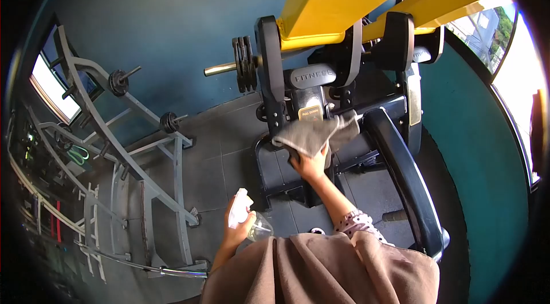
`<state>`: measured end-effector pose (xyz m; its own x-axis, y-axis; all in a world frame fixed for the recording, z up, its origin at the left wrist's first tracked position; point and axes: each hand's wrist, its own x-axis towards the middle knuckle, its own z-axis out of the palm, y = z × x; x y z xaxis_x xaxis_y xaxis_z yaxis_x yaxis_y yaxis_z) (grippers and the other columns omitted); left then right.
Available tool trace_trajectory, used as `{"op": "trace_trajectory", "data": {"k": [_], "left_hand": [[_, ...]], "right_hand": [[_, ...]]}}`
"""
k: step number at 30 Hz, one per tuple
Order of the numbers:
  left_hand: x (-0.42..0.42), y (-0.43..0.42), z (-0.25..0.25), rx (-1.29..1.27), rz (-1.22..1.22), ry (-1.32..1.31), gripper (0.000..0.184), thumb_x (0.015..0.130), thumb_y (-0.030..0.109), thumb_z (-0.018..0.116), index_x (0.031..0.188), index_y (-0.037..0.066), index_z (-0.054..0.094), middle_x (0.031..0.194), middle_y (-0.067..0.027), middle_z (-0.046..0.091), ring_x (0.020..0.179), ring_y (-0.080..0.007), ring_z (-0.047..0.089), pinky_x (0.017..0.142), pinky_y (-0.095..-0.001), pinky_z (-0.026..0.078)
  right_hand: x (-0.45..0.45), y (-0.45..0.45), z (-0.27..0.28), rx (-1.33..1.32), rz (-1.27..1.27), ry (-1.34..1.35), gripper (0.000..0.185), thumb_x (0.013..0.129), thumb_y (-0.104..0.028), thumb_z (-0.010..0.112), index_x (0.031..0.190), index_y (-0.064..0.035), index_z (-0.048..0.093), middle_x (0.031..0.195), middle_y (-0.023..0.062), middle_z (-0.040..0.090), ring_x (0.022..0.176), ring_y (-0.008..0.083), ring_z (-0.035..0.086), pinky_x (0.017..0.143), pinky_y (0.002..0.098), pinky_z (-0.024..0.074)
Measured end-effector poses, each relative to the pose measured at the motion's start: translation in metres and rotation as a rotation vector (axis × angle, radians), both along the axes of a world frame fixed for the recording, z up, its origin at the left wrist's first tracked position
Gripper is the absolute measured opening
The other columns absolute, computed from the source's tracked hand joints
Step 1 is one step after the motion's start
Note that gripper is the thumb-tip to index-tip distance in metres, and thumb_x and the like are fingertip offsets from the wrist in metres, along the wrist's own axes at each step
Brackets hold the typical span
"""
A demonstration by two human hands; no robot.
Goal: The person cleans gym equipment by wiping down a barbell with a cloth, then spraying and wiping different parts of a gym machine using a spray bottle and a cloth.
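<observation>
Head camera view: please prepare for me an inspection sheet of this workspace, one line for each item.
Surface: dark grey tiled floor.
Job's things: grey cloth in front of a black-and-yellow metal exercise machine, contact unclear; clear spray bottle with white trigger head.
Clutter: bright green loop far left, too small to identify.
Grip: left hand holds the spray bottle; right hand holds the cloth.
Cables: nothing seen.
Surroundings: blue wall; grey metal rack with round black weight plates; bright window at the picture's right.
</observation>
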<state>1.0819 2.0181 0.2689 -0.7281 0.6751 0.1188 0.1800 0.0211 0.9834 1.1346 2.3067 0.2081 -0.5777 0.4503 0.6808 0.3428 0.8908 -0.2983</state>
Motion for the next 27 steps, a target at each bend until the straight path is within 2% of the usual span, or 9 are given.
{"op": "trace_trajectory", "data": {"k": [3,6,9,11,14,17,20,23,27], "left_hand": [[0.002,0.013,0.013,0.011,-0.025,0.033,0.045,0.074,-0.006,0.063,0.117,0.001,0.054,0.092,-0.0021,0.053,0.080,-0.0103,0.051,0.071,-0.0262,0.046],[0.000,0.023,0.012,0.009,-0.058,0.183,0.040,0.072,-0.005,0.064,0.110,0.002,0.055,0.089,-0.0030,0.053,0.078,-0.0118,0.051,0.069,-0.0270,0.045],[-0.002,0.031,0.014,0.062,-0.119,0.155,0.039,0.072,-0.003,0.065,0.109,0.002,0.055,0.090,-0.0033,0.053,0.079,-0.0122,0.052,0.069,-0.0275,0.045],[-0.002,0.035,0.014,0.066,-0.147,0.185,0.042,0.071,-0.003,0.065,0.111,0.001,0.055,0.091,-0.0034,0.054,0.079,-0.0120,0.051,0.070,-0.0272,0.045],[0.004,0.037,0.017,0.067,-0.167,0.168,0.045,0.071,-0.004,0.065,0.114,0.000,0.054,0.093,-0.0039,0.053,0.079,-0.0121,0.050,0.072,-0.0265,0.046],[0.006,0.037,0.022,0.087,-0.196,0.187,0.046,0.071,-0.004,0.065,0.116,-0.001,0.053,0.096,-0.0047,0.054,0.080,-0.0125,0.050,0.073,-0.0267,0.045],[0.000,0.029,0.024,0.060,-0.242,0.257,0.045,0.072,-0.005,0.063,0.116,-0.001,0.053,0.097,-0.0045,0.053,0.082,-0.0124,0.049,0.074,-0.0269,0.045],[0.000,0.019,0.028,0.047,-0.205,0.254,0.045,0.072,-0.005,0.061,0.117,-0.002,0.052,0.098,-0.0038,0.052,0.083,-0.0120,0.049,0.075,-0.0268,0.044],[-0.001,0.008,0.028,-0.039,-0.165,0.173,0.044,0.072,-0.007,0.060,0.115,-0.001,0.053,0.097,-0.0033,0.052,0.083,-0.0116,0.049,0.075,-0.0264,0.044]], "right_hand": [[0.046,-0.030,-0.084,-0.042,-0.007,-0.153,0.059,0.070,-0.035,0.073,0.126,-0.0233,0.058,0.136,0.0087,0.051,0.133,0.0300,0.039,0.109,0.0644,0.0140],[0.111,-0.058,-0.159,-0.133,0.123,-0.262,0.060,0.072,-0.040,0.071,0.128,-0.0242,0.058,0.135,0.0100,0.051,0.134,0.0363,0.036,0.110,0.0650,0.0146],[0.116,-0.052,-0.167,-0.174,0.154,-0.359,0.048,0.080,-0.041,0.064,0.125,-0.0250,0.060,0.133,0.0091,0.051,0.134,0.0331,0.036,0.110,0.0680,0.0085],[0.091,-0.036,-0.137,-0.139,0.112,-0.340,0.041,0.083,-0.039,0.061,0.122,-0.0267,0.062,0.133,0.0074,0.052,0.133,0.0306,0.038,0.108,0.0714,0.0028],[0.044,-0.008,-0.054,-0.079,0.103,-0.082,0.050,0.083,-0.033,0.064,0.132,-0.0262,0.055,0.141,0.0094,0.048,0.138,0.0318,0.034,0.109,0.0697,-0.0024],[0.000,0.025,0.030,0.020,0.093,-0.045,0.062,0.078,-0.030,0.066,0.138,-0.0234,0.050,0.142,0.0120,0.046,0.138,0.0360,0.034,0.110,0.0688,-0.0017],[-0.030,0.050,0.078,0.055,0.070,-0.020,0.062,0.077,-0.037,0.064,0.136,-0.0222,0.052,0.135,0.0125,0.053,0.135,0.0351,0.037,0.111,0.0676,0.0021],[-0.032,0.049,0.071,0.052,0.018,0.003,0.065,0.074,-0.044,0.065,0.134,-0.0210,0.054,0.132,0.0128,0.055,0.131,0.0356,0.040,0.112,0.0643,0.0049],[-0.011,0.023,0.015,-0.021,-0.010,0.036,0.062,0.073,-0.044,0.066,0.130,-0.0222,0.057,0.135,0.0107,0.053,0.134,0.0330,0.038,0.112,0.0617,0.0078]]}}
